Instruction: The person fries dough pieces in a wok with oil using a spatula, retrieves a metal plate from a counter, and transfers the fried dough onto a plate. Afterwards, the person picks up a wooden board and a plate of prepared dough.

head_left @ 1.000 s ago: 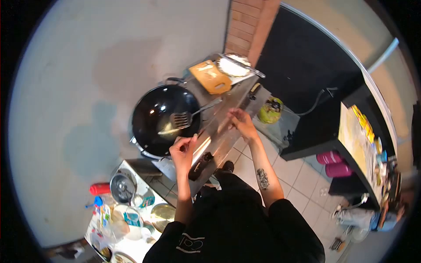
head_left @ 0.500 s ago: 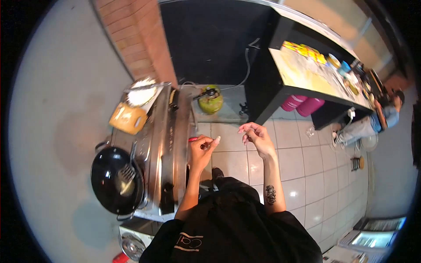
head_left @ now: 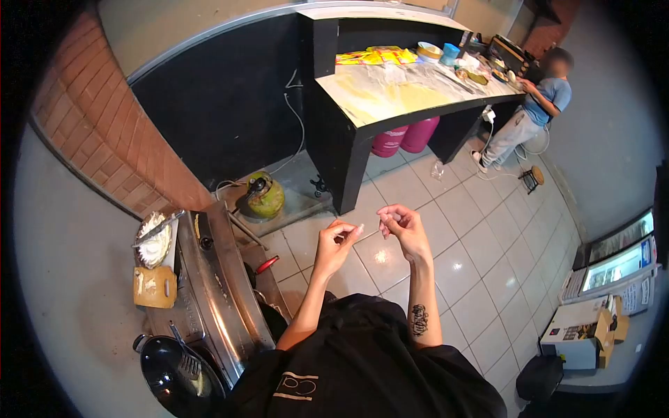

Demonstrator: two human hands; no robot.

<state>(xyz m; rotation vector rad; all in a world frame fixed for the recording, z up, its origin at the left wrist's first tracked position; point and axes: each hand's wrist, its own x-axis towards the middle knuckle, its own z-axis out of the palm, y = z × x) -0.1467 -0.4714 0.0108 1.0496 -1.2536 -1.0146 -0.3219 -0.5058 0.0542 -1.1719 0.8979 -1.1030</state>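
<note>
Both my hands are raised over the tiled floor in front of my black shirt, with a narrow gap between them. My left hand is closed in a pinch, thumb against fingers. A small pale bit shows at its fingertips, too small to name. My right hand is also closed, its fingers curled in toward the thumb and facing the left hand. What lies inside its fingers, if anything, is hidden. A black wok with a slotted spatula in it sits on the metal stove at lower left.
A wooden board and a plate of white food lie beyond the wok. A green gas cylinder stands on the floor. The counter holds yellow packets. A person works at its far end. Boxes stand at right.
My view has swung to the right, so the counter and the person sit nearer the middle and the boxes show. My hands have come closer together, both fingers still curled.
</note>
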